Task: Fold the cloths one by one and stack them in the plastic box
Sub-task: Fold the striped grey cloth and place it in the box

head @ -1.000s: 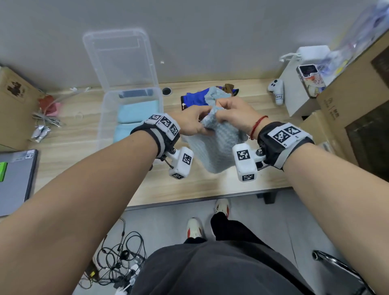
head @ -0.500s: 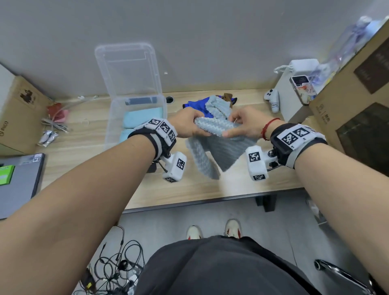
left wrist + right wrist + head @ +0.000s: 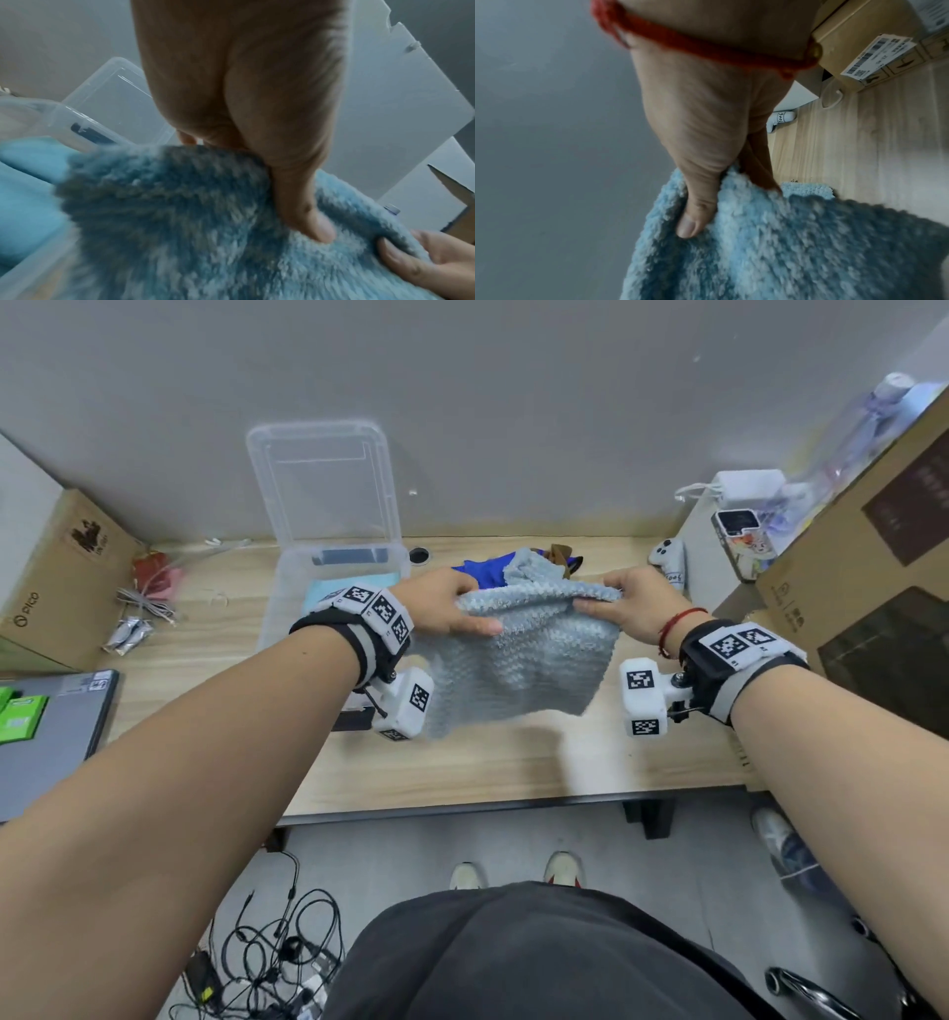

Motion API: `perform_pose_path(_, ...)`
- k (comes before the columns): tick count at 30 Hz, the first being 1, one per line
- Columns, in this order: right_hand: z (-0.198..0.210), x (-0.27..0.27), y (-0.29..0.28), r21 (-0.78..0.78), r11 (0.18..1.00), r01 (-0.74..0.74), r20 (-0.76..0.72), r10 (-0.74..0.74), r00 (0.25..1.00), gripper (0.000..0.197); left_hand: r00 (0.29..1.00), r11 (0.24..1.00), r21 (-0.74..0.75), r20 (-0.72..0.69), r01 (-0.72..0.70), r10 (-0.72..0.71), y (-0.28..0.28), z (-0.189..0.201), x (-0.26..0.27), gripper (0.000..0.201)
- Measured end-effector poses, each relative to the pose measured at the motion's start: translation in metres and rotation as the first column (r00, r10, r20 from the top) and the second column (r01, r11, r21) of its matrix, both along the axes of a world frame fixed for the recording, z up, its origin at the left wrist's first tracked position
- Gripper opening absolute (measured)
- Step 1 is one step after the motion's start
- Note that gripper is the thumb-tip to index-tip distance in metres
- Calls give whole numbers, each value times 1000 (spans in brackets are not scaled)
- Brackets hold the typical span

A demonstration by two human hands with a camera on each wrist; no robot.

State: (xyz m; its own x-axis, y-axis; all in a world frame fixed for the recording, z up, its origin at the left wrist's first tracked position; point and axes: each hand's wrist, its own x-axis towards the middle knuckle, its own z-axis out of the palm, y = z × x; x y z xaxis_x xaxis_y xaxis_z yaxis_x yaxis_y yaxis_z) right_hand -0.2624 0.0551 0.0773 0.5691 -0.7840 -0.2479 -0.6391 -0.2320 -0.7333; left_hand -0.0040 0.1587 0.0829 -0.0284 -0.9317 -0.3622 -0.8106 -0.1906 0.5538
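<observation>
A fluffy grey-blue cloth (image 3: 518, 660) hangs above the wooden table, stretched between both hands. My left hand (image 3: 452, 608) pinches its upper left corner, thumb on the front face, as the left wrist view shows on the cloth (image 3: 180, 223). My right hand (image 3: 631, 598) pinches the upper right corner; its thumb presses the cloth (image 3: 770, 243) in the right wrist view. The clear plastic box (image 3: 287, 588) stands at the back left with a folded light-blue cloth (image 3: 328, 595) inside. A pile of cloths (image 3: 513, 564), blue and brown among them, lies behind the held one.
The box's lid (image 3: 323, 485) leans on the wall. Cardboard boxes (image 3: 873, 588) crowd the right side, with a white controller (image 3: 667, 559) beside them. A laptop (image 3: 46, 737) and another carton (image 3: 56, 577) sit at the left. Cables (image 3: 267, 958) lie on the floor.
The hands have drawn apart, spreading the bunched cloth out wide so that it hangs as a flat sheet. The view has shifted slightly.
</observation>
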Motion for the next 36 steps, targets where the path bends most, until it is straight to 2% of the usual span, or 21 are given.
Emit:
perform_pose_path(4, 2, -11, 0, 14, 999, -33, -54, 33, 998, 19, 996, 995, 93, 86, 29, -37, -1, 0, 9, 54)
perform_pose_path(8, 0, -15, -7, 21, 999, 30, 20, -31, 999, 10, 997, 992, 123, 77, -8, -1, -6, 2, 11, 72)
perform_pose_path(11, 0, -18, -21, 5, 992, 125, 77, -125, 989, 22, 993, 992, 110, 107, -68, 57, -13, 4, 16, 46)
perform_pose_path(13, 2, -20, -30, -3, 983, 185, 107, -184, 977, 43, 987, 991, 41, 98, -128, 124, -18, 9, 22, 38)
perform_pose_path(14, 3, -19, -35, -10, 975, 220, 145, -217, 965, 55, 983, 986, 6, 68, -169, 169, -19, 12, 24, 41)
perform_pose_path(17, 10, -19, -44, 4, 947, 320, 236, -312, 920, 71, 931, 933, -71, -122, -353, 343, -27, 19, 28, 49)
perform_pose_path(19, 15, -19, -45, 7, 925, 379, 256, -368, 894, 76, 823, 877, -49, -374, -478, 428, -30, 21, 27, 45)
perform_pose_path(21, 14, -20, -45, 5, 910, 415, 287, -399, 871, 60, 676, 840, 17, -585, -542, 448, -30, 20, 21, 40)
perform_pose_path(22, 9, -21, -46, 17, 903, 429, 294, -415, 861, 58, 638, 837, 35, -629, -546, 443, -28, 19, 17, 39)
perform_pose_path(23, 5, -21, -45, 23, 891, 452, 287, -440, 851, 67, 619, 838, 45, -652, -544, 437, -27, 13, 15, 37)
perform_pose_path(25, -14, -27, -44, 39, 873, 486, 223, -481, 848, 82, 638, 850, 67, -630, -523, 442, -23, 0, 7, 30)
perform_pose_path(29, -55, -41, -14, 145, 899, 412, 161, -433, 887, 45, 741, 889, 137, -506, -436, 442, -1, -44, -12, 19)
perform_pose_path(32, -95, -56, 10, 182, 909, 374, 38, -387, 921, 37, 846, 904, 150, -317, -401, 428, 19, -78, -30, 17)
perform_pose_path(34, -123, -66, 27, 228, 905, 359, -53, -357, 933, 38, 921, 934, 169, -185, -314, 343, 32, -107, -38, 19)
perform_pose_path(36, -150, -77, 43, 268, 905, 330, -126, -306, 944, 39, 955, 944, 231, -122, -236, 269, 45, -138, -44, 13)
